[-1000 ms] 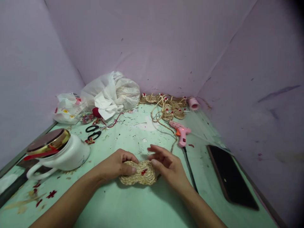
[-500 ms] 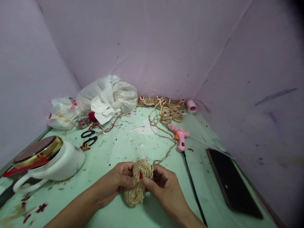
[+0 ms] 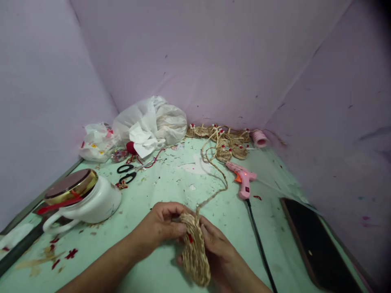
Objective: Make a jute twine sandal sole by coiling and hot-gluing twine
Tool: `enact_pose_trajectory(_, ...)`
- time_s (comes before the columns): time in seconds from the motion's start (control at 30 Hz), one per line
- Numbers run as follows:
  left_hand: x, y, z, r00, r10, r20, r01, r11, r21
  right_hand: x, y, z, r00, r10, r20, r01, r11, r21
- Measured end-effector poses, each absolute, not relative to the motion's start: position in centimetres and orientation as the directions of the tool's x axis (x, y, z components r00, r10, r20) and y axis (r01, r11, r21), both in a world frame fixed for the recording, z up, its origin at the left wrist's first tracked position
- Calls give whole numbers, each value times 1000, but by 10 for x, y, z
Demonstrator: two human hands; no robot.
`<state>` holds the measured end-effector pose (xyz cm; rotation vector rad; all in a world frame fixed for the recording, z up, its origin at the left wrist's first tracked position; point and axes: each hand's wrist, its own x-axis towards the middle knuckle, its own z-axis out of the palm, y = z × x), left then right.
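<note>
Between my two hands is a coiled, sole-shaped piece of braided straw cord [image 3: 195,256], tilted on its edge, with a small red mark on its face. My left hand [image 3: 161,228] pinches its upper left side, thumb on the front. From the right, my right hand [image 3: 216,244] grips the far edge; some of its fingers are hidden behind the piece. A loose length of the braided cord [image 3: 224,179] runs from the top of the piece toward the back of the table. The pink glue gun [image 3: 243,179] lies to the right, beyond my right hand.
At the back are finished straw pieces [image 3: 224,151], a pink spool [image 3: 260,138] and a white plastic bag [image 3: 171,122]. Black-handled scissors [image 3: 127,177] and a white lidded mug [image 3: 104,203] lie left. On the right are a black cable [image 3: 258,240] and a dark phone [image 3: 317,248].
The coiled straw piece has turned from facing me to standing on its edge and shifted slightly right and down. Both hands have shifted their hold. The whole view has swung a little left.
</note>
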<state>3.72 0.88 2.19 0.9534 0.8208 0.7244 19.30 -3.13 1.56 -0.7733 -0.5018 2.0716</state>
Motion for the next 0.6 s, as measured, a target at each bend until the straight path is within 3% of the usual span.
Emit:
enact_pose_trajectory(0.13, 37, 10, 24, 432, 894, -122, 41, 116, 992, 195, -32, 12, -502, 802, -324, -560, -587, -585)
enact_pose_trajectory(0.2, 36, 12, 23, 408, 905, -119, 110, 81, 991, 197, -31, 8, -467, 817, -337, -546, -567, -617)
enact_pose_trajectory(0.37, 34, 14, 17, 468, 813, -346, 132, 323, 937, 202, -30, 6, -379, 838, -393, -408, -532, -742)
enact_pose_trajectory(0.6, 42, 8, 18, 358, 848, -390, 23, 410, 912, 201, -35, 4, -323, 848, -419, -312, -514, -799)
